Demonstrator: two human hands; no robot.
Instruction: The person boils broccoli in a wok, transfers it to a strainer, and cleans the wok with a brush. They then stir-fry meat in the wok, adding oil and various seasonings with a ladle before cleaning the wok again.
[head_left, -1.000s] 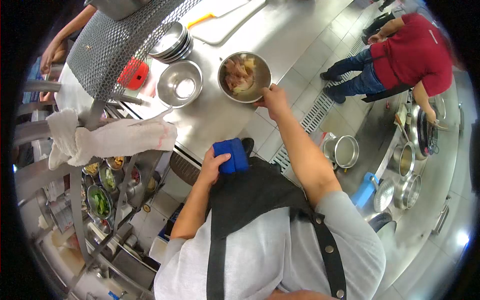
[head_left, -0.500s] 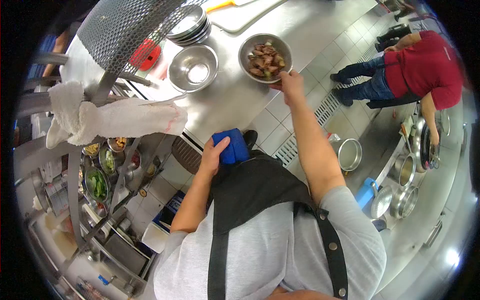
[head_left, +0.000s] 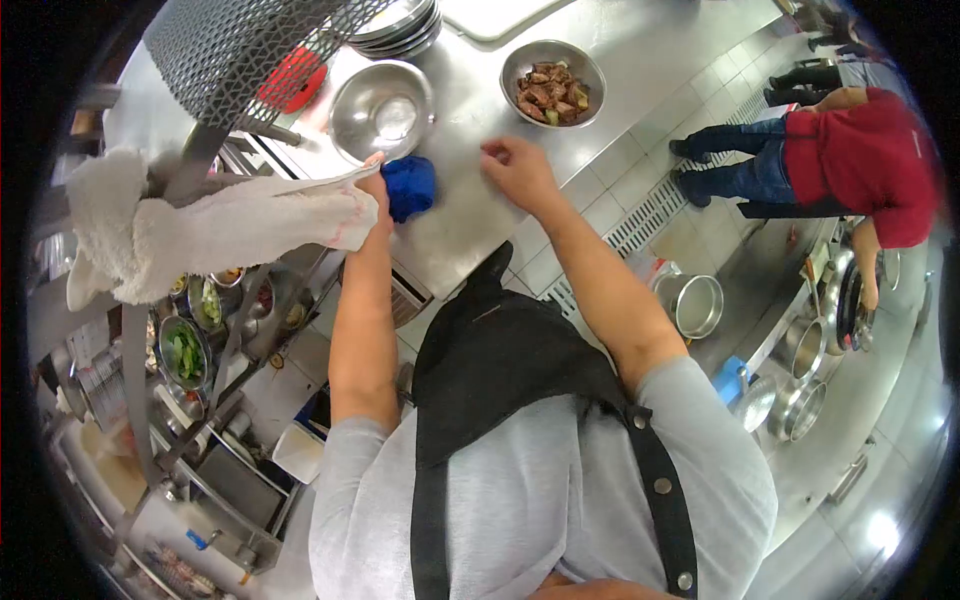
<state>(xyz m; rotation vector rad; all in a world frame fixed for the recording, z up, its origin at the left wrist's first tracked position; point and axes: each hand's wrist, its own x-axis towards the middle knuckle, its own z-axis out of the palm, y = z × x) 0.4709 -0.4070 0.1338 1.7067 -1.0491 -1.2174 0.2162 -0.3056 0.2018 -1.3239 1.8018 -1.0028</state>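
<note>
My left hand (head_left: 374, 186) is closed on a folded blue cloth (head_left: 408, 188) over the steel counter (head_left: 455, 215). A white towel (head_left: 270, 232) hanging from the rail hides part of that hand. Just beyond my left fingers stands a bare steel bowl (head_left: 381, 110). Fingers curled in and holding nothing, my right hand (head_left: 522, 174) hovers over the counter toward its right edge. Past it, a second steel bowl (head_left: 596, 104) stands on the counter with browned meat pieces (head_left: 550, 92) and some pale green bits inside.
Stacked metal plates (head_left: 405, 38) and a white cutting board (head_left: 490, 22) lie at the back. Left is a perforated metal shelf (head_left: 225, 75), with ingredient bowls (head_left: 185, 352) below. To the right, a person in a red shirt (head_left: 850, 150) stands by pots (head_left: 803, 350).
My right hand has let go of the meat bowl and drawn back left. My left hand has carried the blue cloth forward to the counter beside the bare bowl.
</note>
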